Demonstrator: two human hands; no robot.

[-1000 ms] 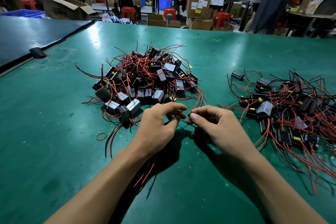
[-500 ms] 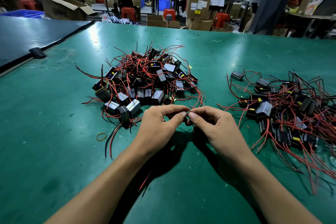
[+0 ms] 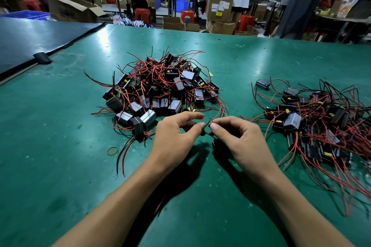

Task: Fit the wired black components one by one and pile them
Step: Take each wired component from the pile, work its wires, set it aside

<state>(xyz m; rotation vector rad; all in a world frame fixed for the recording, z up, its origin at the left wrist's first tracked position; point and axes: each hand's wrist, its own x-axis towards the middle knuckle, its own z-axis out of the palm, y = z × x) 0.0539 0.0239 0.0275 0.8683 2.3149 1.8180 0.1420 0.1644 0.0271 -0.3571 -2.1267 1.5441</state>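
Note:
Two heaps of small black box components with red and black wires lie on the green table. One pile sits centre, the other pile at the right. In front of the centre pile my left hand and my right hand meet fingertip to fingertip. Each pinches a thin wire end between thumb and forefinger. A black component sits under my right palm, mostly hidden. Red wire hangs below my left forearm.
A yellow rubber band lies on the table left of my left hand. A dark mat covers the table's far left. Cardboard boxes, red stools and people stand beyond the far edge.
My fingertips have stayed together while shifting slightly at the wire ends. The red wire trailing under my left forearm has been drawn shorter.

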